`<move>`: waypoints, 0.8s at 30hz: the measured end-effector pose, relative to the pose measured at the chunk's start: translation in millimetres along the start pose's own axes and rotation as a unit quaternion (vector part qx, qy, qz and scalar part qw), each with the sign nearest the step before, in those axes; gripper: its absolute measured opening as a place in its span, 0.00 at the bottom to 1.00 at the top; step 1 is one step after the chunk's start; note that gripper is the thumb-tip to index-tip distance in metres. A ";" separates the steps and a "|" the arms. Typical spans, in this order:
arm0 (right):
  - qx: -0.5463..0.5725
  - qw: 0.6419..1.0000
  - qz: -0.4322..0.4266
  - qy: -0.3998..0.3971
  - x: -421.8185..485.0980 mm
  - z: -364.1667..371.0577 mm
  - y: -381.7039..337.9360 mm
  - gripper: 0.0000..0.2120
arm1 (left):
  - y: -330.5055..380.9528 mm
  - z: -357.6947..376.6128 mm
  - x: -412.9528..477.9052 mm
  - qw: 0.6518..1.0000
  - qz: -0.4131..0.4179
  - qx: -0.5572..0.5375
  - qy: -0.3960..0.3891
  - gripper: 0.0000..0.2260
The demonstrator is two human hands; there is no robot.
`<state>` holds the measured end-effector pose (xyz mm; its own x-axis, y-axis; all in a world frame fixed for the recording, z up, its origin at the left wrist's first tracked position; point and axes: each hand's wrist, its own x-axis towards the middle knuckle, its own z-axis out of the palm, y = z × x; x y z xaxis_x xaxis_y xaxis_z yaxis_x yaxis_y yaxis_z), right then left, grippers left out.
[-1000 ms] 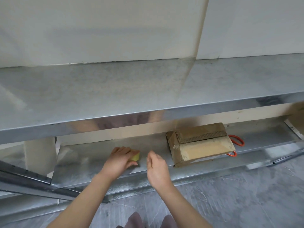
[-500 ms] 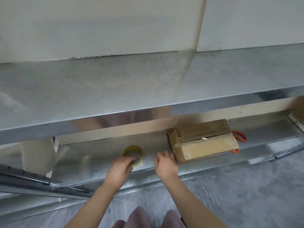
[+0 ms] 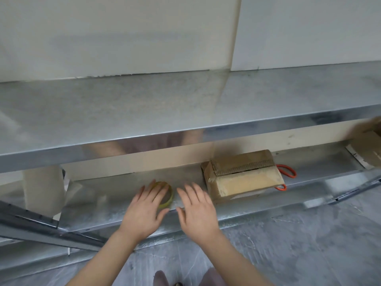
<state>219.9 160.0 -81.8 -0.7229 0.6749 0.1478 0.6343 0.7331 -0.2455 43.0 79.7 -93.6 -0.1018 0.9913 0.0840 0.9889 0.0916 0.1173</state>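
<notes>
So the left hand [image 3: 144, 211] has let go. A second ago its fingers were curled round the flat yellowish-green roll of tape [image 3: 170, 198], and half a second ago only the fingertips were on its near edge. Now the fingers are straight and fanned out over the roll's left half, gripping nothing. I honestly can't tell whether they're brushing the top of it or floating just above. The roll of tape lies flat, hole up, on the lower galvanised metal shelf [image 3: 107, 205], towards the front lip and tucked under the overhang of the upper grey metal shelf [image 3: 165, 108]. It sits near but apart from the taped brown cardboard box [image 3: 245, 178] to its right, which has the orange-handled scissors [image 3: 287, 172] poking out from behind it. The right hand [image 3: 199, 209] is open as well, fingers spread and palm down, in the gap between the roll and the box and holding nothing. A second ago it hung a bit further back with its fingers bent. To me that reads as the put-down being finished: the tape is parked on the low shelf and both hands are free. Since it's lying on its flat side rather than on edge, I wouldn't expect it to roll off, so pulling the hands back out from under the shelf looks like all that's left.
</notes>
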 end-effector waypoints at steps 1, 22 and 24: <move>-0.011 1.000 -0.013 0.018 -4.7 -10.5 0.4 0.24 | 7.8 -8.1 1.8 1.000 0.006 0.002 0.016 0.27; -0.045 0.997 0.064 -0.015 -29.5 -115.7 251.8 0.28 | 198.2 -15.1 81.0 0.966 -0.192 -0.165 0.051 0.28; -0.004 0.998 0.058 -0.038 -26.3 -108.9 265.2 0.28 | 207.3 -10.1 85.7 0.947 -0.228 -0.218 0.063 0.29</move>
<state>437.0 345.8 -46.5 -0.6637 0.7466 0.0457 0.7164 0.6521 -0.2483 238.2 182.7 -52.1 -0.5469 0.8362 0.0403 0.7026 0.4323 0.5653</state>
